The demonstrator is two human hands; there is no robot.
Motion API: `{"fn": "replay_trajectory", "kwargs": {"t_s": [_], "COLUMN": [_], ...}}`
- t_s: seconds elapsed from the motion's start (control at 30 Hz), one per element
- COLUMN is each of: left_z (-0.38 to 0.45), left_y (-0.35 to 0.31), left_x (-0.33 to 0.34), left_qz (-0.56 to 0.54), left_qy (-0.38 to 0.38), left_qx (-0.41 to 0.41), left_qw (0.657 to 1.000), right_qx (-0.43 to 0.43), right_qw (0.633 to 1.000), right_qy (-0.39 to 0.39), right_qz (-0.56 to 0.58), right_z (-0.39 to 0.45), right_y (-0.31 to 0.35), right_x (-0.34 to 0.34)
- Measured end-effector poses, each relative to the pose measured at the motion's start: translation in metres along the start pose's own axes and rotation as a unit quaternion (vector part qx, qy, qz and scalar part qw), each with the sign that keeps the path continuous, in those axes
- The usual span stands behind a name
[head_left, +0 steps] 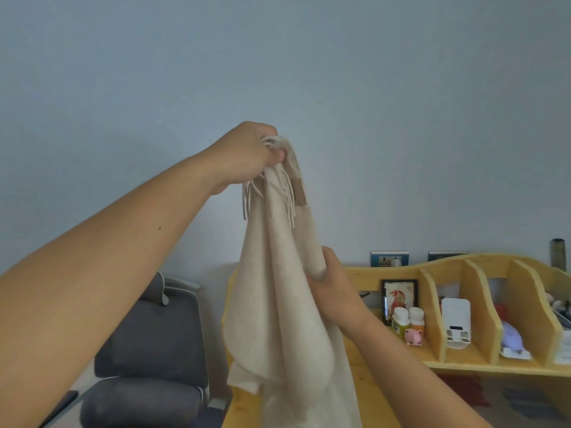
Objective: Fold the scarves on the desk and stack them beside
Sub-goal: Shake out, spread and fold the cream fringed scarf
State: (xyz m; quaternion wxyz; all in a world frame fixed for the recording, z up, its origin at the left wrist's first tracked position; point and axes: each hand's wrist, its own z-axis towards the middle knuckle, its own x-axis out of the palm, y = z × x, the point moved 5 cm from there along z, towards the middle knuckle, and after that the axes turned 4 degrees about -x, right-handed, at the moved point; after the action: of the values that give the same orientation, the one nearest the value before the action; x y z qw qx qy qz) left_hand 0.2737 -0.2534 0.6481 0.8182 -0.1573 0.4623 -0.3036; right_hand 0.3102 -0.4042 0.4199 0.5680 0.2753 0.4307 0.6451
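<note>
A cream scarf [287, 304] hangs in the air above the wooden desk [380, 393], doubled over with its fringed ends bunched at the top. The left hand [250, 152], raised high, grips those fringed ends in curled fingers, while the right hand [332, 288] lower down curls round a fold on the scarf's right edge. Beside the desk stands a grey chair [148, 359]; a shelf [482, 307] at its back holds a pink pig [413, 336].
</note>
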Motion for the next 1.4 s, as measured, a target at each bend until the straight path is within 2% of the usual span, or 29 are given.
{"fn": "replay_trajectory", "kwargs": {"t_s": [0.17,0.27,0.37,0.47,0.53,0.6,0.67,0.73,0.8,0.97,1.07,1.17,1.23,1.3,1.37,1.4], "left_z": [0.002,0.007,0.010,0.012,0.011,0.010,0.010,0.011,0.012,0.016,0.018,0.022,0.024,0.024,0.025,0.025], "left_y": [0.026,0.035,0.038,0.038,0.035,0.030,0.027,0.024,0.023,0.021,0.020,0.020,0.018,0.016,0.018,0.021], "left_x": [-0.019,-0.025,-0.027,-0.028,-0.027,-0.028,-0.029,-0.031,-0.032,-0.031,-0.030,-0.030,-0.031,-0.033,-0.036,-0.037], "left_qz": [0.086,0.111,0.084,0.080,0.074,0.063,0.057,0.059,0.063,0.058,0.055,0.044,0.025,0.006,-0.007,-0.010], "left_qy": [0.011,0.029,0.062,0.081,0.083,0.081,0.077,0.070,0.059,0.024,-0.008,-0.034,-0.057,-0.081,-0.093,-0.094], "left_qx": [0.008,0.006,0.004,0.002,0.006,0.009,0.012,0.015,0.019,0.017,0.014,0.024,0.034,0.042,0.040,0.033], "left_qw": [0.996,0.993,0.995,0.993,0.994,0.995,0.995,0.996,0.996,0.998,0.998,0.998,0.998,0.996,0.995,0.995], "right_qx": [0.003,-0.095,-0.212,-0.262,-0.260,-0.235,-0.164,-0.103,-0.117,-0.215,-0.222,-0.145,-0.042,0.065,0.105,0.112], "right_qw": [0.995,0.985,0.953,0.918,0.922,0.948,0.979,0.992,0.990,0.966,0.960,0.976,0.992,0.989,0.984,0.986], "right_qy": [0.000,-0.007,0.005,0.003,0.000,-0.016,-0.040,-0.041,-0.032,-0.046,-0.055,-0.014,0.060,0.128,0.142,0.121], "right_qz": [-0.099,-0.144,-0.214,-0.297,-0.287,-0.212,-0.113,-0.061,-0.075,-0.138,-0.160,-0.165,-0.101,-0.020,0.009,0.011], "right_z": [-0.008,-0.013,-0.019,-0.023,-0.023,-0.023,-0.020,-0.019,-0.021,-0.022,-0.024,-0.020,-0.019,-0.029,-0.036,-0.038], "right_y": [-0.023,-0.018,-0.003,0.004,0.004,0.004,-0.001,-0.006,-0.001,0.017,0.019,0.018,0.012,-0.001,-0.015,-0.022], "right_x": [-0.014,-0.012,-0.007,-0.002,0.001,0.001,-0.001,0.000,0.003,0.009,0.009,0.011,0.012,0.012,0.008,0.005]}}
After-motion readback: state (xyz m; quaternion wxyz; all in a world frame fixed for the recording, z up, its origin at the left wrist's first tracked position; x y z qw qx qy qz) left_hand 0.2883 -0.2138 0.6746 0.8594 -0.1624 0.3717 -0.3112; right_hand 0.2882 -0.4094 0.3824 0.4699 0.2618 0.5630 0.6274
